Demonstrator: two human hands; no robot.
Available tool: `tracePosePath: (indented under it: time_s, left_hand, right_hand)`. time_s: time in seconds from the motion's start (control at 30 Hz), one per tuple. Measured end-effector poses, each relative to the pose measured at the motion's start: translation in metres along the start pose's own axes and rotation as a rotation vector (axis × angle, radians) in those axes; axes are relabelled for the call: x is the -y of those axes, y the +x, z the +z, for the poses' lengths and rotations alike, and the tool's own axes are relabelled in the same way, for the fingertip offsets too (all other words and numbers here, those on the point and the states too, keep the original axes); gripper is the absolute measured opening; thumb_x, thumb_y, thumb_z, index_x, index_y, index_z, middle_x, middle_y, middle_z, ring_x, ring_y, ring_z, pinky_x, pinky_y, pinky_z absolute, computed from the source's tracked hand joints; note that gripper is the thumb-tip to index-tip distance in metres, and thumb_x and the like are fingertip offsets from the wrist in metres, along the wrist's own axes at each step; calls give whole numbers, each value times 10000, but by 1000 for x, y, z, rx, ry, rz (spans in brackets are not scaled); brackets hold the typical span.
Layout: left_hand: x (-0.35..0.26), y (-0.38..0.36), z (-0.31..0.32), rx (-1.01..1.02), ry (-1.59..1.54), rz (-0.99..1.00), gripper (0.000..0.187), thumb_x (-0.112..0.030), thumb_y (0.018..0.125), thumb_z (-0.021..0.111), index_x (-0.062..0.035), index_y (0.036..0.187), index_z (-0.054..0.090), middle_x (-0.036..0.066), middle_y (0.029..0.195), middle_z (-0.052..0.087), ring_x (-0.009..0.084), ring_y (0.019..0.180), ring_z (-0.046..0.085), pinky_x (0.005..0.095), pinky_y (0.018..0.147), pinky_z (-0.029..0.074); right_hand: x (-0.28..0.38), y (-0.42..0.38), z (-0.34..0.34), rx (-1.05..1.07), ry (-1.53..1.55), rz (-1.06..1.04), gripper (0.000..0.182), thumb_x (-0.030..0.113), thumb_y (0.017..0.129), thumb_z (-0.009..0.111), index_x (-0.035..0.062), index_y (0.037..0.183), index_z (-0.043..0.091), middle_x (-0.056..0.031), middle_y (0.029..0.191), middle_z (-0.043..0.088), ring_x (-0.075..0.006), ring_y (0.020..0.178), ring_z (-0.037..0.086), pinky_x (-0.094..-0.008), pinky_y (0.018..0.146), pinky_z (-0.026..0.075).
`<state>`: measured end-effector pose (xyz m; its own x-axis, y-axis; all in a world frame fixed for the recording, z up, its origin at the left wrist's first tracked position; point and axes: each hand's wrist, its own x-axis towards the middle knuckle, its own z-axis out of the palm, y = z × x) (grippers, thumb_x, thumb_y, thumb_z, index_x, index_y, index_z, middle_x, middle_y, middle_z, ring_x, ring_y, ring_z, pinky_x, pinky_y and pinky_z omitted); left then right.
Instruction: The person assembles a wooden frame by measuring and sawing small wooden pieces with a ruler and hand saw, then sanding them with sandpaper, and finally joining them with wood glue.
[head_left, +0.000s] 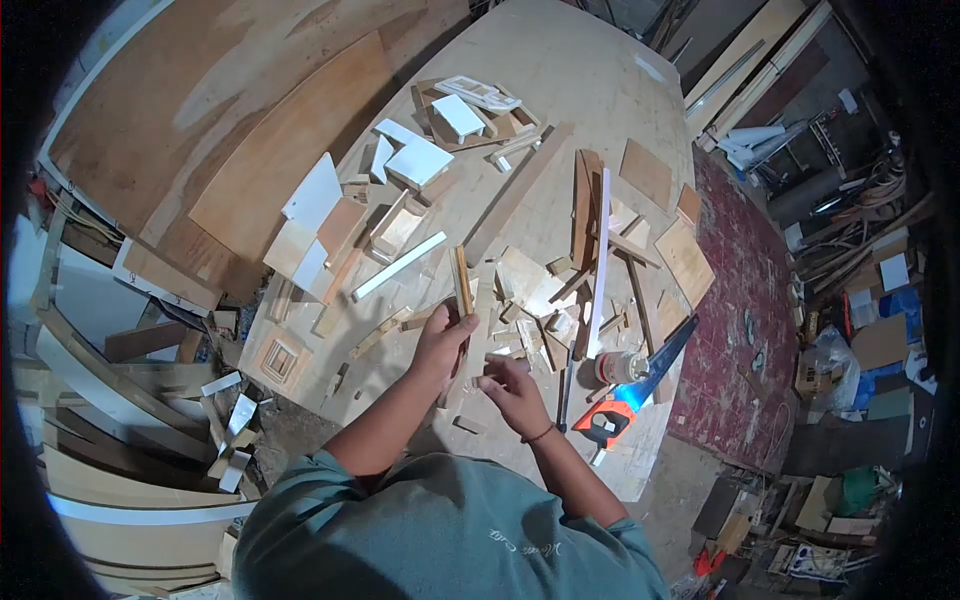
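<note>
My left hand (441, 343) is closed around a narrow wooden strip (463, 280) that points away from me over the workbench (600, 75). Right beside it runs a paler wooden strip (480, 325), its lower end near my forearm. My right hand (516, 397) is to the right of this strip, its fingers curled and thumb drawn in; what is between them, if anything, I cannot tell. Small wood offcuts (535, 330) lie just beyond it. To its right, a handsaw (610, 422) with an orange handle rests near the bench edge, by a jar (622, 368).
White-faced box pieces (420, 160) and a small wooden tray (398, 225) stand at the far left of the bench. A long white strip (600, 260) lies over dark boards. Large curved panels (290, 150) lean on the left. Piled materials (880, 340) line the right side beyond the red floor (735, 330).
</note>
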<state>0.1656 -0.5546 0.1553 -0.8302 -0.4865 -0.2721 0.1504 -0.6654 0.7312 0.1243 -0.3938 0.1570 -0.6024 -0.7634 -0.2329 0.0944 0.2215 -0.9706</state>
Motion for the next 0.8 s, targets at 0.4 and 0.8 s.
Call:
tracePosePath:
  time_s: [0.4,0.8]
  left_hand:
    - [-3,-26,14,5,142,174,330,-33,841,597,-14,1138,455,61,1036,555,137,976,534,287,871,436]
    - [17,2,-2,-338,487,76,461,-182,896,547,-61,1310,384,61,1186,516,150,1043,533,304,937,397]
  right_hand:
    - [18,-5,9,-59,-107,-170,323,94,817,667,1,1088,519,-51,917,580,-120,775,559,-261,690,468]
    - [4,-21,-2,-248,81,-145,87,17,831,620,3,872,544,18,695,516,-39,630,465,-204,560,381]
